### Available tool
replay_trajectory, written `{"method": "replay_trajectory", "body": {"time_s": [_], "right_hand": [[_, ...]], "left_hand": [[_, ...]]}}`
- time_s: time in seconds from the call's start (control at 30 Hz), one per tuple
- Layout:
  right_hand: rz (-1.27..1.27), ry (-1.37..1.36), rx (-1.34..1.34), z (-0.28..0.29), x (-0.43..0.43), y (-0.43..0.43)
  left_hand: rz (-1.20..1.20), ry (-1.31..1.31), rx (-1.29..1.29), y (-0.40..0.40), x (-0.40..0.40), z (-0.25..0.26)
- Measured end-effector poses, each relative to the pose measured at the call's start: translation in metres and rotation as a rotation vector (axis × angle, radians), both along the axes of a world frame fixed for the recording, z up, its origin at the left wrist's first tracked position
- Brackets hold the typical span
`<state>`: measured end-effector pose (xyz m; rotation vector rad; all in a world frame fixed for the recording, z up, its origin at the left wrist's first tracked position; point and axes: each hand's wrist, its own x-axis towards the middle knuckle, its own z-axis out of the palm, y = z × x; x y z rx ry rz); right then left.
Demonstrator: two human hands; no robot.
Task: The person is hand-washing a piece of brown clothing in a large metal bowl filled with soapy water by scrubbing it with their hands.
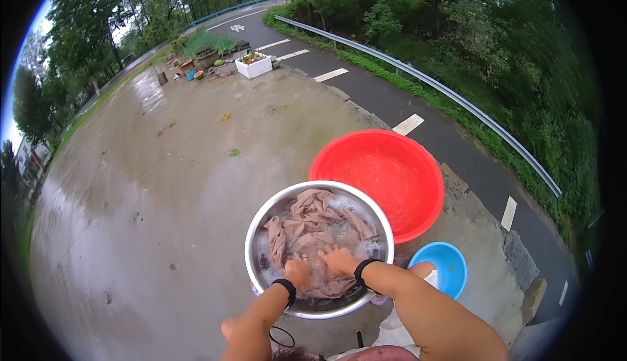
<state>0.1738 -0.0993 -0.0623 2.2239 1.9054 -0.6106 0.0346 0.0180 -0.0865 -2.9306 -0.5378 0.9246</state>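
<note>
A round metal basin point(254, 229) stands in front of me with sudsy water and a soaked brownish-pink cloth point(313, 211) inside. My left hand point(297, 272), a black band at its wrist, is in the near part of the basin with its fingers curled on the wet cloth. Just to the right, my right hand point(339, 261), also with a black wristband, presses into the cloth, its fingertips bent and partly under the water. The two hands are close together. Folds of the cloth spread beyond both hands and towards the basin's near side.
Behind the basin to the right is a large red plastic tub point(377, 160) with water in it. A small blue plastic basin point(458, 273) sits by my right arm. Wet concrete point(171, 204) lies to the left; a white planter box point(253, 68) stands farther off. A road and guardrail point(441, 94) run along the right.
</note>
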Motion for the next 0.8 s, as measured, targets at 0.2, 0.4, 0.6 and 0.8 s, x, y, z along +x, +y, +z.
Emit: {"method": "replay_trajectory", "body": {"time_s": [0.2, 0.4, 0.6, 0.8], "right_hand": [[-0.134, 0.071, -0.052, -0.006, 0.003, 0.005], [-0.301, 0.001, 0.124, 0.011, -0.021, -0.023], [-0.136, 0.147, 0.209, 0.079, -0.037, -0.058], [0.013, 0.067, 0.136, 0.101, -0.059, -0.086]], "left_hand": [[0.161, -0.279, 0.095, -0.012, -0.005, 0.004], [0.398, -0.333, -0.062, -0.045, -0.021, 0.032], [0.39, -0.34, -0.295, -0.046, -0.068, 0.097], [0.277, -0.265, -0.173, -0.07, -0.077, 0.098]]}}
